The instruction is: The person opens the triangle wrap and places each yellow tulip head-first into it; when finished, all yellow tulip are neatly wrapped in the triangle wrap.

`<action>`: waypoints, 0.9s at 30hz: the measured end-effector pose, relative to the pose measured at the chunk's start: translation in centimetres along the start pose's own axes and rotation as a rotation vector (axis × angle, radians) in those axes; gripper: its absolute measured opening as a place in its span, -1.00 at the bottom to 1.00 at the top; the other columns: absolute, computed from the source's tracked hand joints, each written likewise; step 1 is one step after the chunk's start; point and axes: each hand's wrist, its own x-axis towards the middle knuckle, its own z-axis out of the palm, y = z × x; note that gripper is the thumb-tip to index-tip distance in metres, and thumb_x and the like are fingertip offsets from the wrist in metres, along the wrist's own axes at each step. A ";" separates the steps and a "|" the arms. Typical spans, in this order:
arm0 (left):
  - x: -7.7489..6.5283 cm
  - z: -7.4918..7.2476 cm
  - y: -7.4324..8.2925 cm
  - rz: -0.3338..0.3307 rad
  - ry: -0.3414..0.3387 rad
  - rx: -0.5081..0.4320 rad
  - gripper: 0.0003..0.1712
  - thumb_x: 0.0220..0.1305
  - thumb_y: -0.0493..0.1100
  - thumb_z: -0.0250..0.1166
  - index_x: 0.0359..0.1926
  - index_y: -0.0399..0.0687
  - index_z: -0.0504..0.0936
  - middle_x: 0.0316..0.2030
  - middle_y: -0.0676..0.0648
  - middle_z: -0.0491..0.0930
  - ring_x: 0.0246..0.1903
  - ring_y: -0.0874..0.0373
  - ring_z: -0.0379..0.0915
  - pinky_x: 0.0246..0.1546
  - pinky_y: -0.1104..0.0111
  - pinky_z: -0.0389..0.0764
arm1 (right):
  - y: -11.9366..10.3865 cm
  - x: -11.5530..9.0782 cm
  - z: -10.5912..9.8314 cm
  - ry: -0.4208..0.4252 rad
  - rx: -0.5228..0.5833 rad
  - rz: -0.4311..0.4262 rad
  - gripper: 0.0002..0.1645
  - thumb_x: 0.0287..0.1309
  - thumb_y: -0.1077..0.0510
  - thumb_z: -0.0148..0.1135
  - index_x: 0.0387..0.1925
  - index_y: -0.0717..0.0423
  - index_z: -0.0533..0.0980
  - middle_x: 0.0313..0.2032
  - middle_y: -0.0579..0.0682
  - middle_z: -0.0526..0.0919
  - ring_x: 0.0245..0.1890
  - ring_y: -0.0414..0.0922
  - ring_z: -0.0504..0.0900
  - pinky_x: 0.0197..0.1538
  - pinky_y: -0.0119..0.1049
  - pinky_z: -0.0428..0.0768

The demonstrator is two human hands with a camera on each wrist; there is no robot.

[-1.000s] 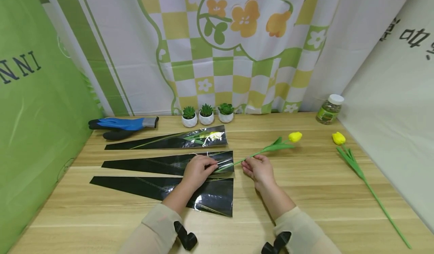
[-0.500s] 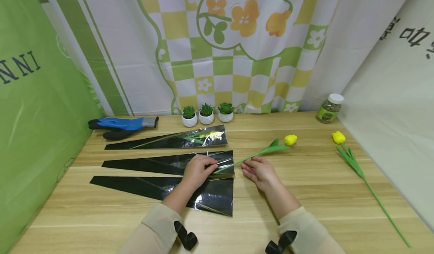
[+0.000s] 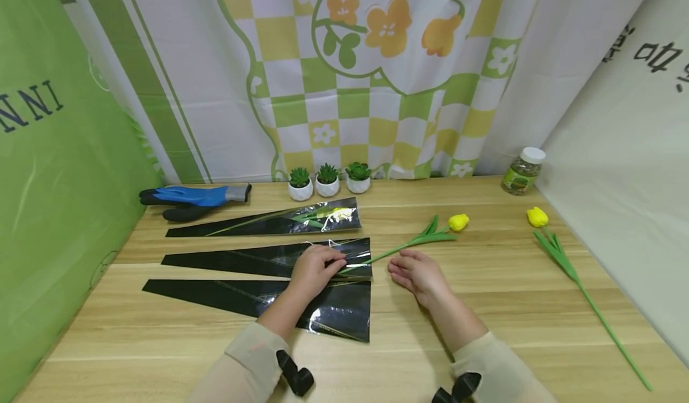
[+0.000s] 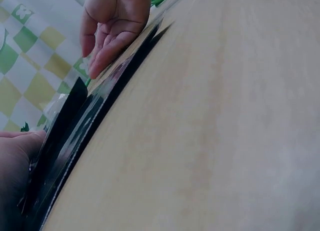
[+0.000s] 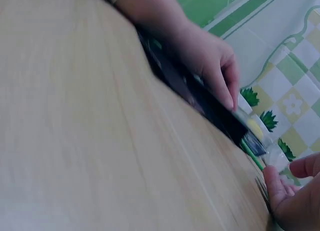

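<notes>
My left hand [image 3: 314, 271] pinches the open-end film of the middle black flower sleeve [image 3: 226, 261], clear-fronted and flat on the wooden table. A yellow artificial tulip [image 3: 437, 236] lies with its lower stem inside that sleeve's mouth, bloom and leaves outside to the right. Just below the stem, my right hand [image 3: 417, 274] has loosely bent fingers with nothing between them. The left wrist view shows that right hand [image 4: 117, 21] with its palm turned inward. In the right wrist view its thumb and finger [image 5: 305, 166] stand apart near the green stem [image 5: 252, 156].
Another sleeve [image 3: 194, 231] with a tulip inside lies behind; a third sleeve [image 3: 215, 295] lies in front. A second loose tulip [image 3: 578, 286] is at the right. Potted succulents [image 3: 328, 188], blue-black gloves [image 3: 201, 197] and a lidded jar [image 3: 522, 173] stand or lie along the back.
The tulip has slid a little left, deeper into the middle sleeve. My right hand has let go of its stem and shifted slightly right. My left hand has stayed in place.
</notes>
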 end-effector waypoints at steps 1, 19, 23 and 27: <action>0.0 0.0 0.0 0.002 0.001 0.002 -0.81 0.24 -0.09 0.37 -0.16 0.01 0.80 -0.17 -0.01 0.76 -0.02 0.03 0.60 0.11 0.13 0.58 | -0.2 0.1 -0.4 0.002 -0.044 -0.021 -0.38 0.42 0.28 -0.04 0.41 0.42 0.10 -0.11 0.10 0.63 -0.32 -0.31 0.66 -0.21 -0.51 0.68; 0.0 -0.1 -0.2 0.000 -0.005 -0.028 -0.81 0.24 -0.08 0.37 -0.16 0.00 0.80 -0.17 -0.01 0.76 -0.03 0.03 0.60 0.10 0.14 0.58 | -5.0 4.4 -6.3 -0.089 -1.405 -0.637 -0.63 0.21 0.31 0.25 0.06 0.33 0.57 0.03 0.28 0.65 0.14 0.30 0.52 0.27 0.20 0.44; 0.0 0.0 -0.2 -0.009 0.003 -0.046 -0.82 0.24 -0.09 0.37 -0.18 0.00 0.80 -0.18 -0.02 0.76 -0.03 0.03 0.60 0.11 0.13 0.57 | -4.9 5.0 -6.4 -0.123 -1.524 -0.678 -0.69 0.17 0.29 0.31 -0.03 0.28 0.63 -0.04 0.21 0.69 0.09 0.26 0.56 0.26 0.16 0.46; 0.0 0.0 -0.3 -0.018 0.009 -0.061 -0.82 0.23 -0.10 0.38 -0.18 -0.01 0.80 -0.18 -0.03 0.76 -0.02 0.01 0.60 0.12 0.14 0.57 | -4.9 5.1 -6.5 -0.123 -1.580 -0.694 -0.70 0.16 0.26 0.33 -0.05 0.23 0.64 -0.09 0.18 0.69 0.00 0.21 0.59 0.14 0.10 0.55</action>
